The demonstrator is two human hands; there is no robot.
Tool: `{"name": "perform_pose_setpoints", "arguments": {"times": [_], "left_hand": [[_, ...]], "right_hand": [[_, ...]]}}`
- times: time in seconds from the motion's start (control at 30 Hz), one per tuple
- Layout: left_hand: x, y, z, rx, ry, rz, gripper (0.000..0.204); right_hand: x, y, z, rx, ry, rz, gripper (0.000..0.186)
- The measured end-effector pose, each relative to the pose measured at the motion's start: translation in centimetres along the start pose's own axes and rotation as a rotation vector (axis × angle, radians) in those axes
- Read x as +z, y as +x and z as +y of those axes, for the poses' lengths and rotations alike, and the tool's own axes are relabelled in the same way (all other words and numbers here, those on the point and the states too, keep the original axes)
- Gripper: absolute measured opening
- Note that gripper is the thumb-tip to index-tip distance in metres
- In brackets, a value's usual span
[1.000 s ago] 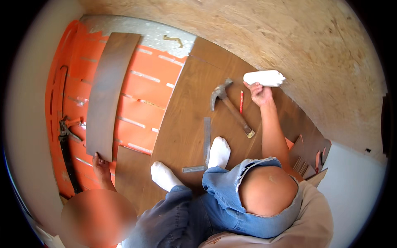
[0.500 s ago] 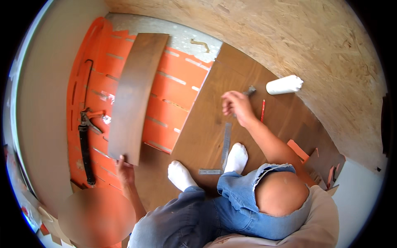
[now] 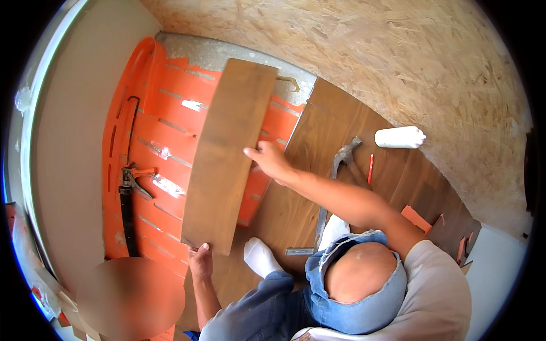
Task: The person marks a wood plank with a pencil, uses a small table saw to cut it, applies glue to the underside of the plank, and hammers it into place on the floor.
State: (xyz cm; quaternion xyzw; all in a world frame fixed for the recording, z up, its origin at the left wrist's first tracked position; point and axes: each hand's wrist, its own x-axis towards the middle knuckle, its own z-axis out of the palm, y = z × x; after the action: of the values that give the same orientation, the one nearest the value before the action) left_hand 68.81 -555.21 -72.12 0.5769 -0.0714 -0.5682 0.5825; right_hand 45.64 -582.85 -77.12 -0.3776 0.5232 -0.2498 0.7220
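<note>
A brown wooden floor plank (image 3: 227, 153) is held up at a slant over the orange slotted underlay (image 3: 176, 91). My left hand (image 3: 201, 262) grips its near end, thumb on the top face. At the plank's right long edge, my right hand (image 3: 270, 162) has its thumb on top and its fingers curled below, partly hidden. Left of the plank lies a black caulking gun (image 3: 128, 210) with an orange handle. To the right of my right hand, a claw hammer (image 3: 344, 153) rests on the laid wooden floor (image 3: 330, 108).
Near the hammer lie a red pencil (image 3: 371, 169) and a white sausage-shaped pack (image 3: 400, 137) beside the chipboard wall (image 3: 398, 62). A metal square (image 3: 300, 251) lies between my feet. Orange scraps (image 3: 416, 219) are at the right. A blurred patch covers the lower left.
My right hand has moved left from the hammer area and taken hold of the plank's right edge. The plank has shifted right, with my left hand still on its near end.
</note>
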Motion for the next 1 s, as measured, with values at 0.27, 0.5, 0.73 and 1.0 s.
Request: {"name": "perform_pose_setpoints", "arguments": {"times": [0.27,0.5,0.73,1.0], "left_hand": [[1.5,4.0,-0.7,-0.164,0.054,-0.131,0.070],[2.2,5.2,0.6,-0.244,0.455,-0.124,0.057],[3.8,6.4,-0.3,-0.266,0.610,-0.043,0.047],[3.6,7.3,-0.6,-0.216,0.812,-0.051,0.046]], "right_hand": [[-5.3,-1.3,0.5,0.088,-0.229,0.171,0.039],[-6.8,-0.9,-2.0,0.163,-0.507,0.062,0.043],[-8.5,-0.4,-1.9,0.156,-0.508,0.101,0.042],[-7.9,0.3,-1.3,0.097,-0.451,0.141,0.038]]}}
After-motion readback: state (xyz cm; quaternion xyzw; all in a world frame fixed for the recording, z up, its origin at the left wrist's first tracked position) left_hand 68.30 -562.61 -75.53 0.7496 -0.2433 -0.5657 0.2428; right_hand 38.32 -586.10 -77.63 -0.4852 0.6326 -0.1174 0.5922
